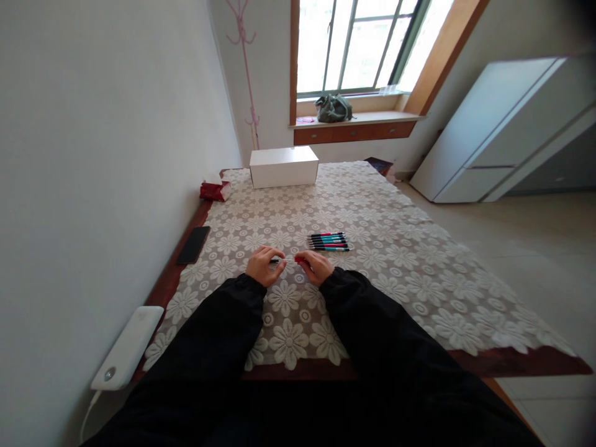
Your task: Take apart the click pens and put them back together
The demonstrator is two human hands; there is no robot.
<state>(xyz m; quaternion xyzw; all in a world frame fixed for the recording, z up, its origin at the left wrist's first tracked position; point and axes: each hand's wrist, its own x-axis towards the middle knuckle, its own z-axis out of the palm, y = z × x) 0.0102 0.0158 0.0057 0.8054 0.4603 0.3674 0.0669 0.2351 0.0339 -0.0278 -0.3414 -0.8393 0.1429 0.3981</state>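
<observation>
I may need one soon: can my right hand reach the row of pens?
Probably yes: the pens lie just beyond your right hand, nothing between, though it holds a red piece.

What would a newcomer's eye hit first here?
Likely the bright window at the top, then the white box at the far end of the flowered tablecloth. Near the centre, the left hand pinches a black piece and the right hand a red one. Just beyond the right hand lies a row of pens.

Brt wndw point(367, 53) ahead, wht wall point(93, 155) L, tiled flr point(516, 248) R.
</observation>
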